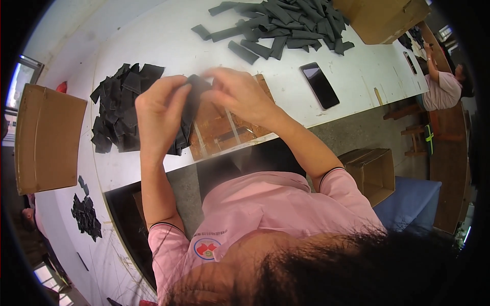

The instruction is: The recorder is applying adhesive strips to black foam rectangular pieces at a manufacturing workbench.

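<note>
My left hand (159, 115) grips a thick stack of black fabric pieces (185, 122) that hangs down past its fingers. My right hand (237, 94) pinches the top of the same stack from the other side. Both hands are above a brown wooden board (224, 127) with pale strips on it, lying at the near edge of the white table (168, 41). A loose heap of black fabric squares (120, 104) lies just left of my left hand. A pile of long black strips (286, 25) lies at the far side of the table.
A black phone (319, 84) lies right of the board. Cardboard boxes stand at the far right (383, 18), at the left (46, 137) and on the floor to the right (375, 171). Another person in pink (441, 86) sits at the far right. More black pieces (86, 214) lie lower left.
</note>
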A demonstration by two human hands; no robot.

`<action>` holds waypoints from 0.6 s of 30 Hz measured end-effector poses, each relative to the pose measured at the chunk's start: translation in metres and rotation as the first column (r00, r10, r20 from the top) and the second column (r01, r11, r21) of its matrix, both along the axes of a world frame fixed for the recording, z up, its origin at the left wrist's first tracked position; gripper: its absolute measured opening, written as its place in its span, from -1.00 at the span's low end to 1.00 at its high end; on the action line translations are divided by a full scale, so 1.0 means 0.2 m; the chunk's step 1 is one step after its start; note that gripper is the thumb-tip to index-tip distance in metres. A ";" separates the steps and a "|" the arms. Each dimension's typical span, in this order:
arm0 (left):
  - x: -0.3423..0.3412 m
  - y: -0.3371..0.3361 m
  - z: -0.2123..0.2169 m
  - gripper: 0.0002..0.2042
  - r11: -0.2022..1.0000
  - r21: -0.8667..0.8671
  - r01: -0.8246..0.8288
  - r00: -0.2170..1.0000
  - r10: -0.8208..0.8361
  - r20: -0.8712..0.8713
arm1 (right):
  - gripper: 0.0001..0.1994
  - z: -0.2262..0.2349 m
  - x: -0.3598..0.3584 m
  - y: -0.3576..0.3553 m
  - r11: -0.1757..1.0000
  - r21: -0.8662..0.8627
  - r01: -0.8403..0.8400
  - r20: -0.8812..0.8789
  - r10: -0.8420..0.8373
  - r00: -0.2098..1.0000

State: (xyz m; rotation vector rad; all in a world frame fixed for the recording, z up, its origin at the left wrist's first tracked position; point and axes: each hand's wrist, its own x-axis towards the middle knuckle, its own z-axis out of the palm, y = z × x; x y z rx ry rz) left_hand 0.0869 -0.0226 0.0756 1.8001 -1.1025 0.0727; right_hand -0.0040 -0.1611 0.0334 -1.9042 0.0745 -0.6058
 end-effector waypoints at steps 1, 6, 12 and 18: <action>0.00 -0.01 -0.01 -0.92 1.000 0.015 0.004 0.995 -0.005 0.103 | -0.79 -0.05 0.03 -0.01 0.974 -0.218 0.064 0.064 -0.051 0.997; 0.02 0.00 -0.07 -0.92 0.998 0.051 -0.024 1.000 0.023 0.007 | -0.79 -0.12 0.07 0.01 0.891 -0.415 0.185 0.174 -0.122 0.977; 0.01 -0.05 -0.09 -0.91 0.999 -0.005 -0.037 0.996 0.037 -0.083 | -0.83 -0.15 0.08 0.00 0.846 -0.489 0.212 0.194 -0.132 0.972; 0.02 -0.06 -0.11 -0.90 0.990 -0.142 -0.011 1.000 0.007 -0.027 | -0.84 -0.14 0.09 0.01 0.842 -0.486 0.234 0.279 -0.105 0.955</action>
